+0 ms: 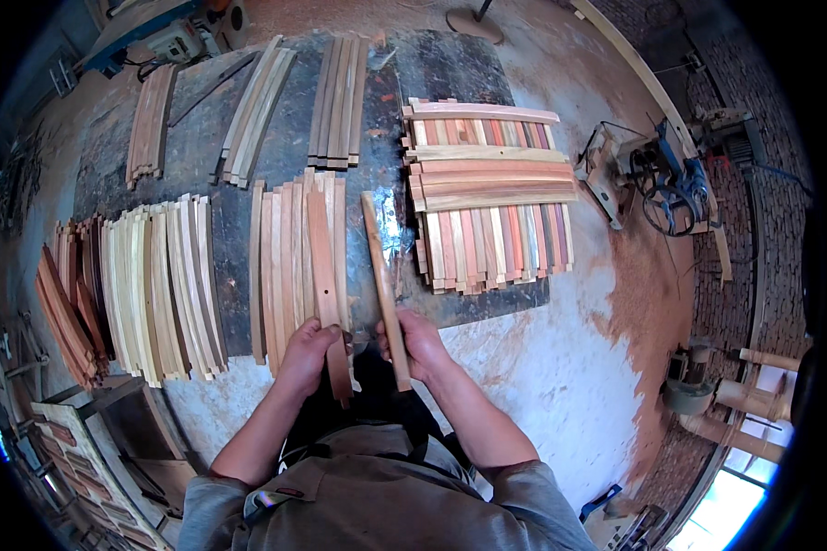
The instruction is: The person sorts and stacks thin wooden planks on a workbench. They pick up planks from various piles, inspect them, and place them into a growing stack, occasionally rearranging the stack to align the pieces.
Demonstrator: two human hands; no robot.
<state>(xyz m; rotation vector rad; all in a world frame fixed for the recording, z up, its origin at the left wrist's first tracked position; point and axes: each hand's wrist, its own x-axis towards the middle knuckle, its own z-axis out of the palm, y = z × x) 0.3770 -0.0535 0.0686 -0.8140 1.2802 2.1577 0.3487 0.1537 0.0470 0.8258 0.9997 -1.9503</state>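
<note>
The person's left hand has its fingers wrapped round the near end of a reddish-brown curved wooden slat. The slat's long axis runs straight away from those fingers, up over the row of paler slats on edge lying just beyond. The right hand is clamped on the near end of a light tan wooden slat, which leans slightly leftward going away. The two slats lie close side by side, apart, over the dark worktable. Farther beyond the right fingers sits a crosswise stack of mixed-colour slats.
</note>
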